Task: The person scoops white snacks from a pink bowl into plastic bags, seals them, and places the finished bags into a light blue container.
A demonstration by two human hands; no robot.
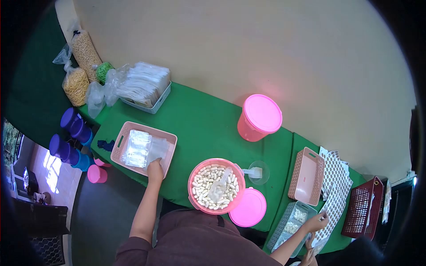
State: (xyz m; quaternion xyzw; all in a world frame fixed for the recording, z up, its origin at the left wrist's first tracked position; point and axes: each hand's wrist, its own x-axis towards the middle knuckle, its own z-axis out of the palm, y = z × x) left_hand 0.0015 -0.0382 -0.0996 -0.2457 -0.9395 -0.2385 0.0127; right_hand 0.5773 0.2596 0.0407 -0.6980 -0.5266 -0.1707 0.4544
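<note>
My left hand (155,169) reaches into the pink basket (173,153) at the left, its fingers closed at the edge of a clear plastic bag (158,147). A stack of shiny clear bags (138,148) lies beside it. My right hand (316,222) is at the right, above the edge of a grey-blue divided basket (280,228); its fingers are pinched together, and what they hold is too small to tell. Small bags with white contents (300,216) lie in that basket. Before my body stands a pink tub (192,197) of white oblong pieces (207,177), with a clear scoop (218,189) on top.
A pink lid (248,207) lies beside the tub, near a clear round dish with a scoop (255,173). Behind stands a lidded pink bucket (262,116). A co-worker's hands (308,253) are near sticker sheets (336,177). An empty pink basket (308,177) and maroon basket (361,208) stand right.
</note>
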